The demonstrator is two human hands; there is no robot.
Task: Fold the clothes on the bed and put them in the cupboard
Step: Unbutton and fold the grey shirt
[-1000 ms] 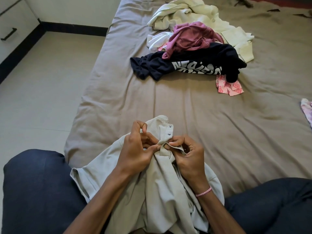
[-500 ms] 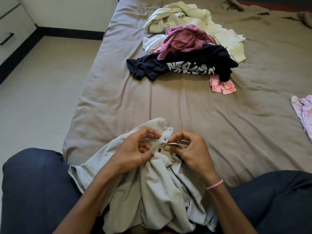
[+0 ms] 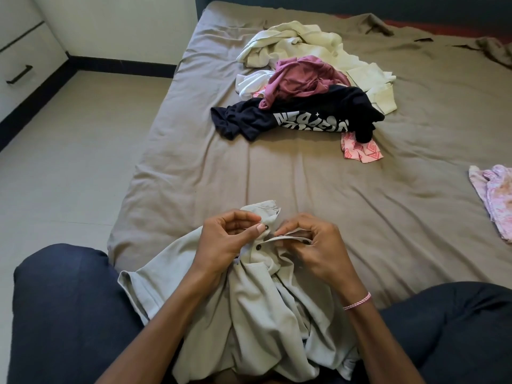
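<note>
Currently, a pale grey shirt [image 3: 257, 314] is held over the lap at the near edge of the bed [image 3: 194, 176], its button placket pinched by the curled fingers of the left hand [image 3: 224, 245] and of the right hand [image 3: 313, 248]. Farther up the bed a loose pile of clothes [image 3: 304, 106] is seen, a pink garment [image 3: 496, 200] lying well apart to its right.

Crumpled grey shirt [image 3: 257, 314] in lap

L grip [image 3: 225, 245], R grip [image 3: 315, 246] apart — placket [image 3: 292, 239] spread
</note>
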